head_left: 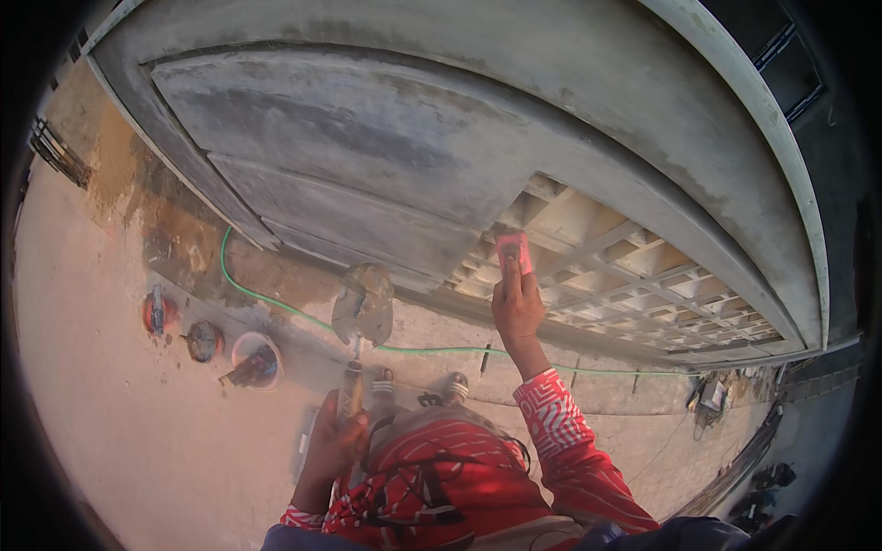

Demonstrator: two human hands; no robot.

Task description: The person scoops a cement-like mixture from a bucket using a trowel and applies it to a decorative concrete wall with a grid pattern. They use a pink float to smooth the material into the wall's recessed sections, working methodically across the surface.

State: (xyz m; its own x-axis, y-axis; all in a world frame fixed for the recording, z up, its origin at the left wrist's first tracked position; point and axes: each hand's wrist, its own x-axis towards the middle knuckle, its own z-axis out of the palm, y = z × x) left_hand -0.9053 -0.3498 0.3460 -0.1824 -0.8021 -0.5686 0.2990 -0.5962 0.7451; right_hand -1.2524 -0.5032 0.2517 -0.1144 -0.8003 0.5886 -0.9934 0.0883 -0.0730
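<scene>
My left hand is wrapped round the wooden handle of a trowel, held low in front of my body. Its broad blade looks coated with grey mortar. With my arm stretched forward, my right hand grips a small pink block, possibly a sponge. That block is at the left edge of a pale lattice panel, where it meets smooth grey plaster. Whether it presses on the surface, I cannot tell. Part of the block is hidden under my fingers.
A green hose runs along the foot of the wall, past my feet. On the ground at the left stand a red container, a dark pot and a pale bucket with a dark tool in it. Debris lies far right.
</scene>
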